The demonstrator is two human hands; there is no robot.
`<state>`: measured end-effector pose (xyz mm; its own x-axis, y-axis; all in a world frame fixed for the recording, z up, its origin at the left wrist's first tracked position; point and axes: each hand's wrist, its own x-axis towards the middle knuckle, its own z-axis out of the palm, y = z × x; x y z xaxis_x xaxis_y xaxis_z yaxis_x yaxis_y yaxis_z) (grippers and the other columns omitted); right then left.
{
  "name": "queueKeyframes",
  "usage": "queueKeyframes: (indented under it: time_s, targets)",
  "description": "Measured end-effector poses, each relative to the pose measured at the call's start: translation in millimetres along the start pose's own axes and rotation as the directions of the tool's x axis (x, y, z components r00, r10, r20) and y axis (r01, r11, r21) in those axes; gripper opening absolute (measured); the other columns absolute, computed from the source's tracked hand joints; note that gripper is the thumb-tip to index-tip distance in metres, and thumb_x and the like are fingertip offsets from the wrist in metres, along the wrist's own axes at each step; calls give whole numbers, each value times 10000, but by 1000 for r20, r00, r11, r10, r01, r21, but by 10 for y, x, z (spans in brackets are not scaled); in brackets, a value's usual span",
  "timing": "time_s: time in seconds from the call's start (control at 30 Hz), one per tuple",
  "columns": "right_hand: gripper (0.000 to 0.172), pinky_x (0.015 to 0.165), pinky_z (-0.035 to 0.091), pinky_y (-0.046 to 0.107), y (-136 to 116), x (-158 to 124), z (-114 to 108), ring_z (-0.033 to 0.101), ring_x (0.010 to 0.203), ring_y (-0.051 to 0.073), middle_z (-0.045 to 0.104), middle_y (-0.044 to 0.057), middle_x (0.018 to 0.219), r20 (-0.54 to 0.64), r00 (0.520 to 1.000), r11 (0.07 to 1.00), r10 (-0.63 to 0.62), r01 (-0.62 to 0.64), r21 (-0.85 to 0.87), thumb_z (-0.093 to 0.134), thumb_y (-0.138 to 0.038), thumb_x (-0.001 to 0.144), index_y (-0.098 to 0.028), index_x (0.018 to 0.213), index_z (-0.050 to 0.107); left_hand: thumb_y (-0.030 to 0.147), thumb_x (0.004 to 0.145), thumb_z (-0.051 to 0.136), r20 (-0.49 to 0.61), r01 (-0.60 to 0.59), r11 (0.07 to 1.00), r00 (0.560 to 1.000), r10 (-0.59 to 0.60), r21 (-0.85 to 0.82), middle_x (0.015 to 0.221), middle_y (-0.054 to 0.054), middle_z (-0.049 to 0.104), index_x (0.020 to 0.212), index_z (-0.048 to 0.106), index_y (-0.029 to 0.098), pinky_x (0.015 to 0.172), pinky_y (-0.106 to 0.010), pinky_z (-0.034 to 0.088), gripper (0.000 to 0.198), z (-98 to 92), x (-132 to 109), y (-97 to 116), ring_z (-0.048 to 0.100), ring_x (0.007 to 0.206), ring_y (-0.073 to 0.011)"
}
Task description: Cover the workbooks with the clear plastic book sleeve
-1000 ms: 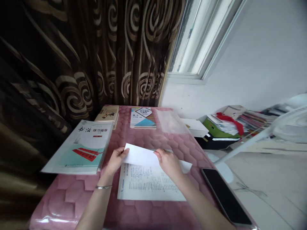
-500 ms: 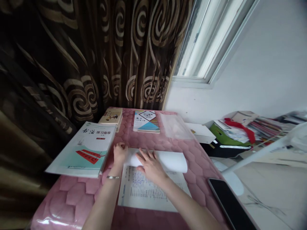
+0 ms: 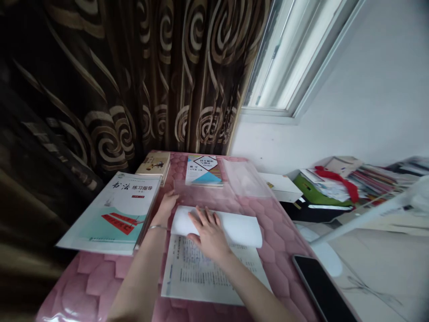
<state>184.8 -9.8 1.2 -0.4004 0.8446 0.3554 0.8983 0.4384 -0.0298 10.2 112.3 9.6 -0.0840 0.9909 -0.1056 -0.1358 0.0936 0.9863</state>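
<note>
A booklet with a printed page lies on the pink padded table, its white part folded over and curling along the far side. My right hand rests flat on that white fold, fingers spread, pressing it down. Just past the fold's left end, my left hand has its fingers closed at the edge of a clear plastic sheet. The sheet is hard to see; it rises beyond the booklet, in front of the blue and white maths book.
A large calligraphy workbook tops a pile at left, with a tan book behind it. More clear film lies at the far right, beside a white box. A black phone lies at the table's right edge, near a white lamp arm.
My left hand has moved forward from the booklet's left end, lifting the clear sheet's edge. My right hand stays on the white fold. The view has shifted slightly.
</note>
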Motion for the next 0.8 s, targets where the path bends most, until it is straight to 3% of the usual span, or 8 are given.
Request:
queueKeyframes:
  time_s: [0.17, 0.27, 0.5, 0.8]
  targets:
    - [605, 1064, 298, 559, -33, -49, 35, 363, 1361, 370, 398, 105, 1511, -26, 1000, 1000, 0, 0, -10, 535, -477, 909, -294, 1465, 385, 292, 726, 675, 88, 6, 990, 996, 6, -142, 1012, -103, 744, 1235, 552, 160, 838, -383, 523, 540, -169, -437, -136, 709, 802, -213]
    - [584, 1072, 282, 575, -79, -117, 35, 350, 1368, 377, 395, 88, 1515, -50, 999, 1000, -15, 13, -26, 535, -473, 910, -311, 1455, 401, 302, 699, 696, 112, 32, 981, 994, -11, -192, 1104, -118, 723, 1315, 483, 165, 888, -405, 507, 665, -237, -566, -185, 708, 867, -224]
    - [569, 1105, 192, 610, -202, -211, 35, 285, 1401, 378, 382, 51, 1526, -130, 991, 996, 3, -14, -82, 571, -382, 905, -339, 1448, 405, 341, 699, 702, 107, -28, 991, 993, 43, -132, 1086, -112, 734, 1283, 534, 148, 984, -410, 449, 637, -263, -603, -183, 636, 1108, -271]
    - [553, 1112, 190, 595, -179, -158, 107, 316, 1394, 350, 390, 44, 1521, -56, 998, 998, -30, 26, -61, 545, -375, 922, -344, 1452, 394, 292, 701, 671, 195, 7, 989, 981, 21, -145, 1038, -108, 746, 1361, 442, 124, 961, -408, 448, 719, -297, -664, -198, 645, 1067, -265]
